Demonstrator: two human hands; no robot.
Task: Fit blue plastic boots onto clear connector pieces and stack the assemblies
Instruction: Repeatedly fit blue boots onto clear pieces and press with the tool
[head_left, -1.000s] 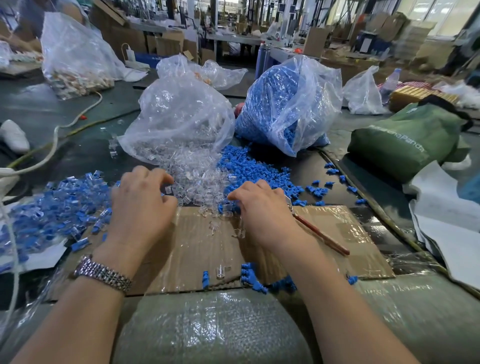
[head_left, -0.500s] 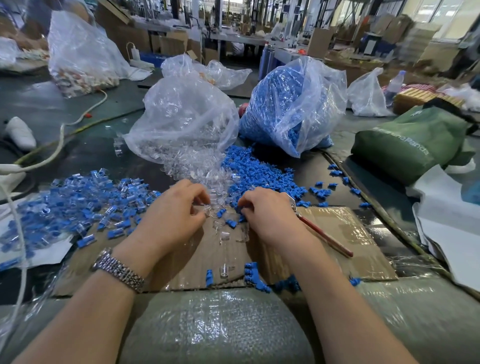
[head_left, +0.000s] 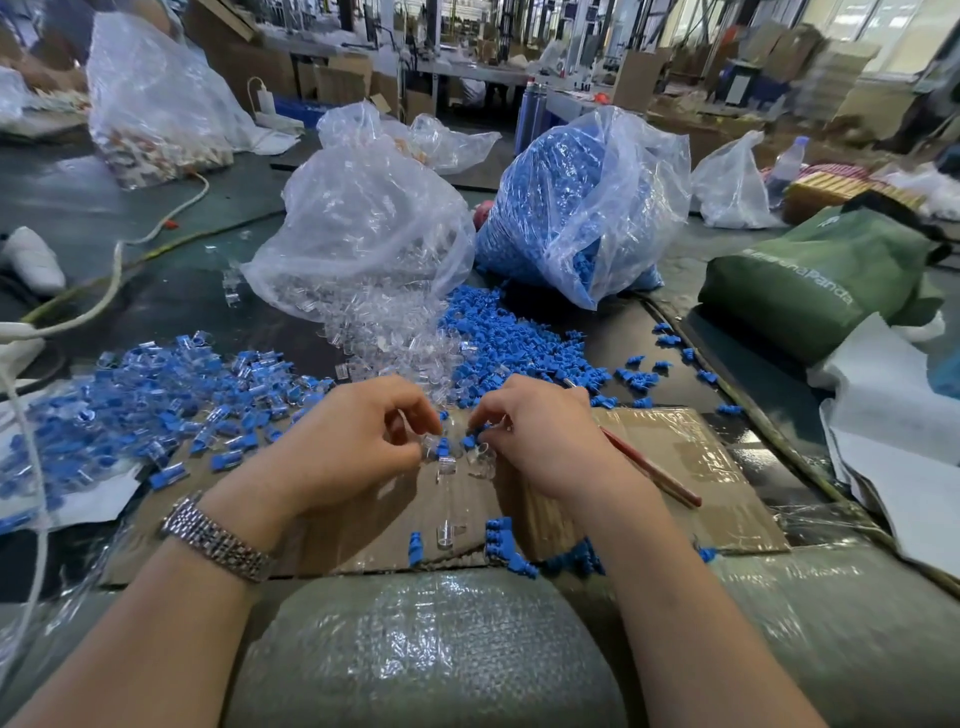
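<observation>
1. The left hand (head_left: 358, 441) has its fingers curled in a pinch over the middle of the cardboard sheet (head_left: 675, 452). A small clear connector piece (head_left: 430, 446) shows at its fingertips, and I judge it is held there.
2. The right hand (head_left: 540, 436) is likewise curled in a pinch. A blue boot (head_left: 470, 441) sits at its fingertips, just beside the left hand's piece. A red pencil (head_left: 649, 475) juts out from under the right hand toward the sheet's right edge.
3. The two held parts face each other across a narrow gap between the hands and lie roughly side to side. My reading is that the coming move is a short push of the boot leftward onto the clear piece. The long axis of either part is too small to tell exactly.
4. Loose clear pieces (head_left: 447, 465) lie on the sheet just below the fingertips, nearer than any pile.
5. Supply lies beyond the hands, off the sheet's far edge. The clear connector heap (head_left: 395, 338) spills from a clear bag (head_left: 363, 228). The blue boot heap (head_left: 509, 343) spills from the blue-filled bag (head_left: 587, 208) and is nearer the right hand.
6. Finished assemblies (head_left: 156, 395) are piled past the sheet's left edge, closest to the left hand, which probably does the setting down.
</observation>
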